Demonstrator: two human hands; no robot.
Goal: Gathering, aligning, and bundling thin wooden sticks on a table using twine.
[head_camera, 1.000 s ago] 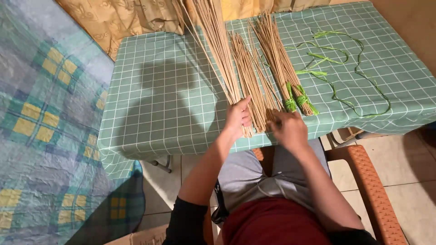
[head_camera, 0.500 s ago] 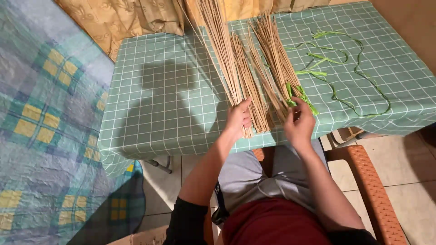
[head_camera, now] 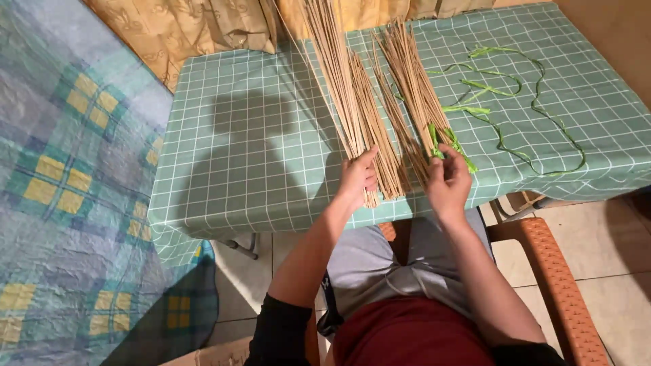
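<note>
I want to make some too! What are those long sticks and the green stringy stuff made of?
The sticks look like dry plant stalks or thin reed: pale tan, matte, stiff and straight. The green strips look like plastic ribbon or dyed fibre: flat, bright, curling loosely on the table.

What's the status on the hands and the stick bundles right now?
Left hand flat on loose sticks. Right hand gripping tied bundle at green binding. Nothing blocking.

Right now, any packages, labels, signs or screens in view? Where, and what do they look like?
Cardboard box: bottom edge of the view, on the floor left of the person's lap; only a plain tan corner shows.
No labels, signs or screens show.
</note>
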